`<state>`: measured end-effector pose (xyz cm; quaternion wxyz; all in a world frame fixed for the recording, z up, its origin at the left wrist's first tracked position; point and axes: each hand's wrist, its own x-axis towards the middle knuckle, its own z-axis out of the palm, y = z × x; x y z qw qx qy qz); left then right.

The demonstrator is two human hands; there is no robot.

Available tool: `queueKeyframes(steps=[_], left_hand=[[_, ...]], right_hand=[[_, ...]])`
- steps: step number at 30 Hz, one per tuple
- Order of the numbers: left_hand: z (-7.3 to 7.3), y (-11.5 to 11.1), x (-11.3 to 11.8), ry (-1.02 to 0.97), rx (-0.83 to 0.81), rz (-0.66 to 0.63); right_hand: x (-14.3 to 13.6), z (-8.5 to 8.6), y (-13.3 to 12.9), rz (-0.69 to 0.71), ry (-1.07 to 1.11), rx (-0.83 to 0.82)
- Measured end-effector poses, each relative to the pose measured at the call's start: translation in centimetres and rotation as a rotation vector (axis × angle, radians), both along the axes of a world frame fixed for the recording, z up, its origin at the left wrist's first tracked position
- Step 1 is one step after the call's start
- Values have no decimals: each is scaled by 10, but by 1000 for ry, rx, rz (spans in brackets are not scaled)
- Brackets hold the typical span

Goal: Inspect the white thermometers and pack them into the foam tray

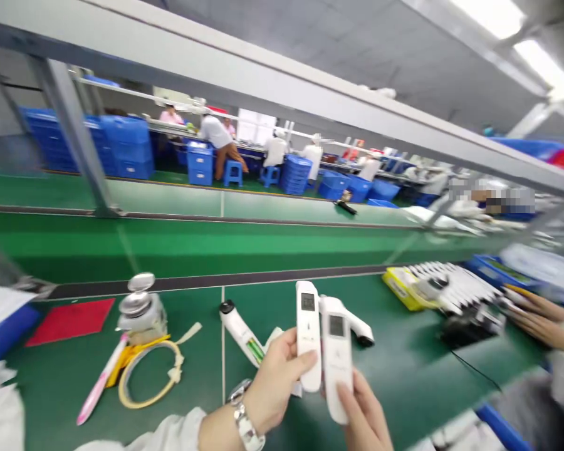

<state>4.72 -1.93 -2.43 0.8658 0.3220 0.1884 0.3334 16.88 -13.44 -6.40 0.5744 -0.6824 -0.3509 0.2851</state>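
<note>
1. Two white handheld devices are raised above the green desk (423,369), upright, side by side, displays facing the camera. I cannot tell whether their edges touch.
2. Left hand (273,377): I have the left device (309,335) gripped. The fingers (305,363) are closed to its width, thumb across the lower front, the others at the side and behind.
3. Right hand (365,416): I have the right device (337,357) gripped at its lower end. The fingers (350,404) are closed around it, thumb on the front face. This device sits slightly lower than the left one.
4. Left of the held units, a device with green batteries (239,332) lies on the desk, its battery bay exposed. Behind the right device, a dark-tipped device (361,329) lies partly hidden.
5. Far left: a red sheet (73,321), a metal-lidded container (142,316), a pink-and-white pen (96,391) and a tape ring (126,382).
6. Right side: a yellow tray (402,289) stands beside a row of white devices (455,282). A black item (472,326) lies in front of the row; a co-worker's hand (540,316) is near it.
</note>
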Motion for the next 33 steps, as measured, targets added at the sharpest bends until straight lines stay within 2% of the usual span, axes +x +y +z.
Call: queueKeyframes(steps=[3,6,9,12,16,20,24,26,30,33], left_hand=[[12,-16,-8,-33,87,-94],[23,-26,-13,-33,128,-135],[27,-28,-14,-41,134,-148],[27,-29,-15,-51,136,-168],[25,-29,-15,-30,162,-172],[21,-30,-17,65,203,-93],[19,-27,-16,126,242,-89],[20,-23,-14,128,247,-63],[24,-10,-11,251,282,116],[26,-3,-13,299,302,132]], right_hand=[[-21,12,5,-90,109,71],[-34,29,5,-71,218,91],[-41,45,1,-36,274,144],[-44,52,-2,-30,287,160],[-44,51,-3,5,233,131],[-42,55,1,121,93,160],[-45,58,5,66,112,128],[-47,54,5,56,126,121],[-49,39,4,135,90,114],[-51,34,4,139,91,82]])
